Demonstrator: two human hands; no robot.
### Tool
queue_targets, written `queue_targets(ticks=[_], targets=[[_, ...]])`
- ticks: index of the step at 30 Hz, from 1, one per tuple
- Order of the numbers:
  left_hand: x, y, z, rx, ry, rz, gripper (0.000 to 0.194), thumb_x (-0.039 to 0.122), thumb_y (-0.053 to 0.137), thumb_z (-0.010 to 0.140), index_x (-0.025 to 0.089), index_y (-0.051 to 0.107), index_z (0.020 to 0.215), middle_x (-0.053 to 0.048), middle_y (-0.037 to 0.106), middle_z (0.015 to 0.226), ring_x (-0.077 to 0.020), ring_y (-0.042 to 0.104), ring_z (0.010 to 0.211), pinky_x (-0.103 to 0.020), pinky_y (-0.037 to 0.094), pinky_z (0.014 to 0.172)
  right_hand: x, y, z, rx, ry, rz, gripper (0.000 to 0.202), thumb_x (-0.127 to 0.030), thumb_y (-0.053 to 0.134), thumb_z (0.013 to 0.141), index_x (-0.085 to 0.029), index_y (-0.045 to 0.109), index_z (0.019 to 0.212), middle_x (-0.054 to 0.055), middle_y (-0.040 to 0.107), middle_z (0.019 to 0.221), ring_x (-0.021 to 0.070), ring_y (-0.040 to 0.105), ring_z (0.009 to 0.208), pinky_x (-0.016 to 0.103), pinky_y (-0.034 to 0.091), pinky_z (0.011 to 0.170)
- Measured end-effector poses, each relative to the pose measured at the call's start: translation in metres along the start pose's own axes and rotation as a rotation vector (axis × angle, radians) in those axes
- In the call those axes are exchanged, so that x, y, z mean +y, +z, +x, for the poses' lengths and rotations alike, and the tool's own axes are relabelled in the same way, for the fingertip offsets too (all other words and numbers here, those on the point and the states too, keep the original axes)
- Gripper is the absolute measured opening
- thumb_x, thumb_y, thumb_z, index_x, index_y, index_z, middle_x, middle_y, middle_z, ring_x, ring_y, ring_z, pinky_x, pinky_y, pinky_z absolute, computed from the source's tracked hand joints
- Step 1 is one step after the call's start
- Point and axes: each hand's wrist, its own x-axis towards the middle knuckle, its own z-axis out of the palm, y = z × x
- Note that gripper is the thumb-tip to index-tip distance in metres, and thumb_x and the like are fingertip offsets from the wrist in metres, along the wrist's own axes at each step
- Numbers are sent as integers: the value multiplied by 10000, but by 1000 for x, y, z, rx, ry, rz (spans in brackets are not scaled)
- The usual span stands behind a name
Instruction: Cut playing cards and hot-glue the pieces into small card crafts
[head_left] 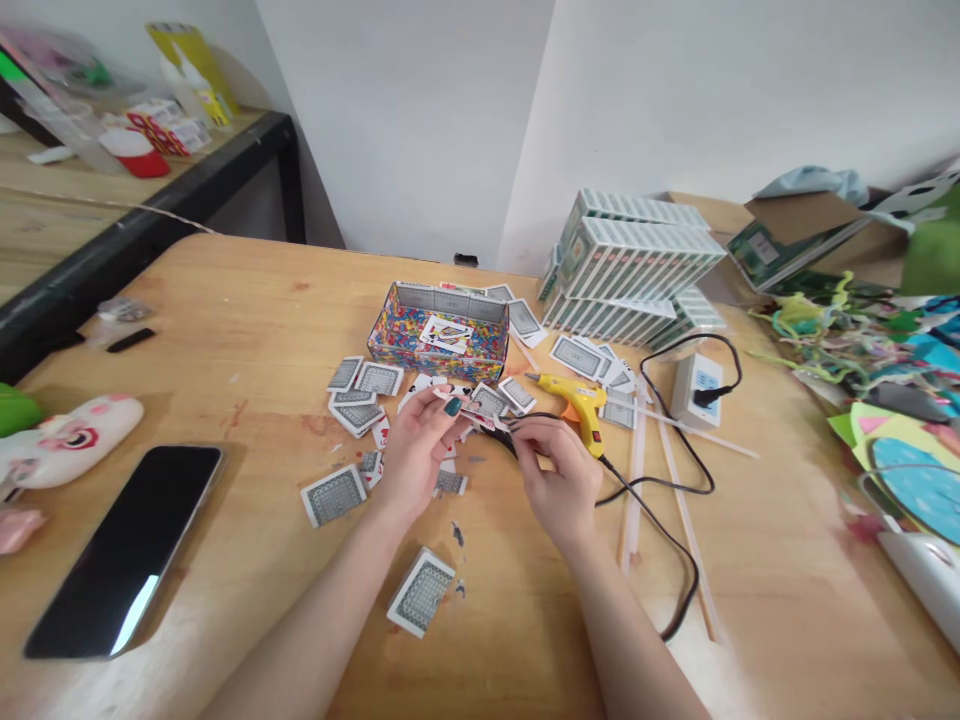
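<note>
My left hand (420,440) pinches one end of a playing card (480,410), seen nearly edge-on. The fingertips of my right hand (555,468) close on the card's other end. Loose playing cards lie beneath and around both hands, some face up. Just beyond them stands an open box (439,358) with a colourful patterned surface, grey card backs along its inner wall and a face card (447,334) inside. A yellow glue gun (574,400) lies right of the box, beyond my right hand. Nearer to me, a small stack of cards (421,592) rests face down.
Stacked card packs (637,260) stand at the back right, near a white power strip (697,390) with a black cable. Glue sticks (684,520) lie on the right. A phone (127,550) and a white plush-like object (82,437) lie left. Colourful craft pieces fill the far right.
</note>
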Motion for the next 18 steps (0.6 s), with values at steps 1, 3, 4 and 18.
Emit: queue_targets(ticks=[1,3,4,18], targets=[[0,0,0,-9,-3,-3,263,229,700,670,185,578,899,-18,663,885,-147,625,846,-304,497,811,0,0,0,-9,0,5,151,-145,491,814,-247,600,791,50,655,823,182,621,796,334,513,703],[2,0,-1,-30,-13,-14,281,232,694,676,192,574,926,-23,664,894,-158,626,850,-311,501,791,-1,-2,1,-22,1,23,151,-150,491,815,-243,608,791,51,654,828,183,618,796,339,511,705],[2,0,-1,-41,-20,-22,292,230,691,677,196,574,941,-26,665,900,-159,627,840,-307,505,772,-2,-2,1,-25,5,37,150,-151,497,814,-242,614,787,51,652,830,183,616,796,340,511,703],[-2,-1,-1,11,-92,-31,265,150,685,648,175,627,906,-15,671,900,-102,622,749,-206,510,677,10,2,3,12,285,330,21,-209,625,736,-212,637,753,67,620,864,196,609,831,341,541,702]])
